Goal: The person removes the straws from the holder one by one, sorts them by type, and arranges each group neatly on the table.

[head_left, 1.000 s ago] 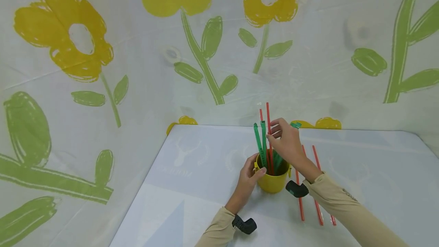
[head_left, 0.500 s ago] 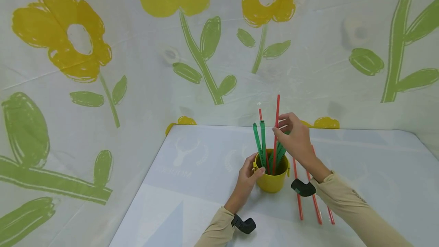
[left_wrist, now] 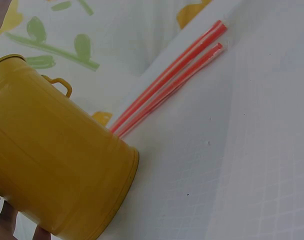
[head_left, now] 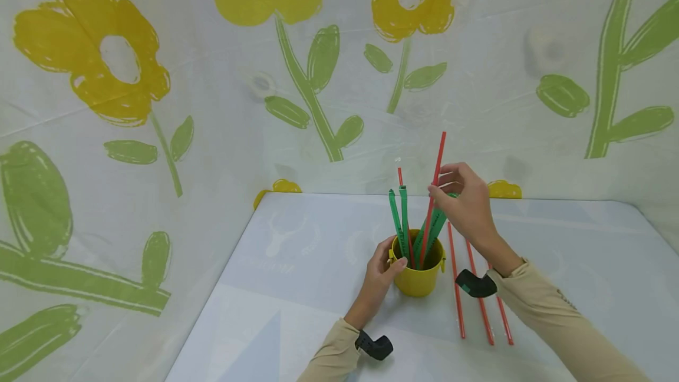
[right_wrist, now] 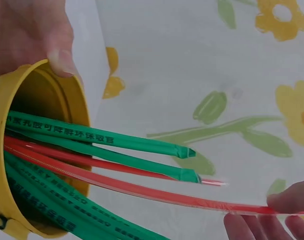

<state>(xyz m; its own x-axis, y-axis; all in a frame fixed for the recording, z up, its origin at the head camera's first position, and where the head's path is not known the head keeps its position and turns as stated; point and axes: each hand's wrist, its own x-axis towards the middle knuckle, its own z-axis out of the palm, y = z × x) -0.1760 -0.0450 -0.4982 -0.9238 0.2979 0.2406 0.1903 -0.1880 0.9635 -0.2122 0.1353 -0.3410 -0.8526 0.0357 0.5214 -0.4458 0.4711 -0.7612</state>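
A small yellow bucket (head_left: 417,283) stands on the table, gripped at its left side by my left hand (head_left: 378,273), thumb over the rim. In the right wrist view, my right hand (right_wrist: 292,207) pinches a red straw (right_wrist: 157,194) between thumb and fingers. That straw leans right in the head view, its lower end inside the bucket. Several green paper-wrapped straws (right_wrist: 92,134) with dark printing stand in the bucket, along with another red straw (head_left: 400,177) in clear wrap. The bucket hides their lower ends.
Three red straws (head_left: 456,293) lie side by side on the pale table (head_left: 297,311), right of the bucket and partly beneath my right forearm. A flower-printed sheet (head_left: 223,134) hangs behind and to the left. Each wrist wears a black device (head_left: 375,346).
My right hand has moved right and slightly up, raising the red straw and tilting it rightward; its lower end stays in the bucket. My left hand keeps its hold on the bucket.
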